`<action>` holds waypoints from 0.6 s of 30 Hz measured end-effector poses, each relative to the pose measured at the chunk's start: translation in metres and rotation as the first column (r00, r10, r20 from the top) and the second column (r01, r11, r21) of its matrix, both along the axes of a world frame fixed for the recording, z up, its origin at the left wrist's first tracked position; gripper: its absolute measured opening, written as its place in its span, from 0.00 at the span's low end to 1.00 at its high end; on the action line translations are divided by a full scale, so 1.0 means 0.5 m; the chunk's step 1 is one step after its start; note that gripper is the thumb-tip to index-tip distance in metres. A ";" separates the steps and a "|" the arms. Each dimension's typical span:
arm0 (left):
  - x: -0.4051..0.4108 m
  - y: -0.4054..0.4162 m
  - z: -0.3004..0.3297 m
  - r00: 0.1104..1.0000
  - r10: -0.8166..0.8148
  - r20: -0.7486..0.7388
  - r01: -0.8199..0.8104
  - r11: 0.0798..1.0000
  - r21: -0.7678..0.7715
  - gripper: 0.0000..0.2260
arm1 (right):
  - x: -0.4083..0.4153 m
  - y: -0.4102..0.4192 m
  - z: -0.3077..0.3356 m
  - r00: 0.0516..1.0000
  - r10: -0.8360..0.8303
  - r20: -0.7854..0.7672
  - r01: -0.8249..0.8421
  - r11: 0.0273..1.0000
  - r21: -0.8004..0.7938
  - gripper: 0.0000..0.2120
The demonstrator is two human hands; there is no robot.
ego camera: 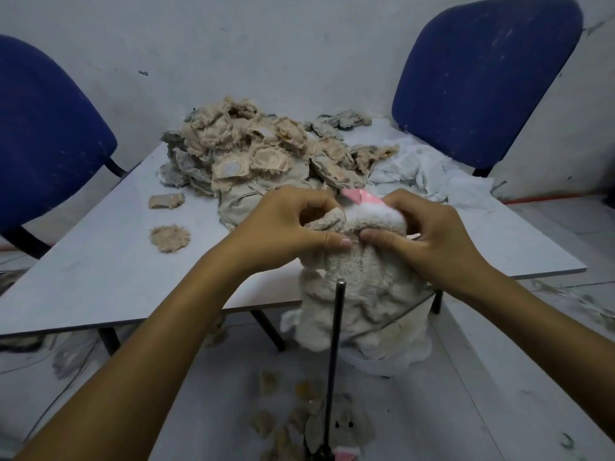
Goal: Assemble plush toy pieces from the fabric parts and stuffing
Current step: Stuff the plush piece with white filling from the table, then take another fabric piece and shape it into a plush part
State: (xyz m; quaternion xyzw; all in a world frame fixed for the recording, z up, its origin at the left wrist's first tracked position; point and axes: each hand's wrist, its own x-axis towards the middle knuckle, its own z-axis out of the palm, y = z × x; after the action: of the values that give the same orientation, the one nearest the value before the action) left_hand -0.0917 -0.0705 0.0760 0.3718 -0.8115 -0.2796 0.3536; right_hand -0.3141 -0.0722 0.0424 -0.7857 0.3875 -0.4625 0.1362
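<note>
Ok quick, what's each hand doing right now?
Left hand: closed, pinching the top edge of the fluffy beige plush toy piece.
Right hand: closed, gripping the same piece's top, by its white and pink part.

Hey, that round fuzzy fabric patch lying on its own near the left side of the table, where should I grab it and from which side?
Pinch the frayed near edge of the round patch, coming from above and from your side of the table. It lies flat and limp with bare tabletop all around it, so a thumb-and-finger pinch at the rim should peel it up; there is no thick part to wrap a hand around.
</note>
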 end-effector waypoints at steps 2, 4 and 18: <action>-0.001 0.000 0.000 0.998 0.018 -0.059 -0.019 0.999 -0.026 0.14 | -0.005 0.006 0.001 1.000 -0.008 -0.003 0.007 0.995 -0.103 0.22; 0.000 -0.001 -0.001 0.999 0.032 -0.038 -0.034 0.997 -0.067 0.13 | -0.005 0.007 0.003 0.998 -0.017 -0.056 0.010 0.993 -0.115 0.22; 0.015 -0.015 -0.046 0.998 -0.025 0.061 0.017 0.992 0.122 0.07 | 0.005 0.008 -0.019 0.987 0.054 -0.153 -0.032 0.989 0.143 0.17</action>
State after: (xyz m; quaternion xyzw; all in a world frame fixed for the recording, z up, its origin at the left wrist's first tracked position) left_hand -0.0839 -0.0780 0.0531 0.3927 -0.8075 -0.3203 0.3018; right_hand -0.3118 -0.0681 0.0329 -0.8163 0.4116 -0.3679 0.1701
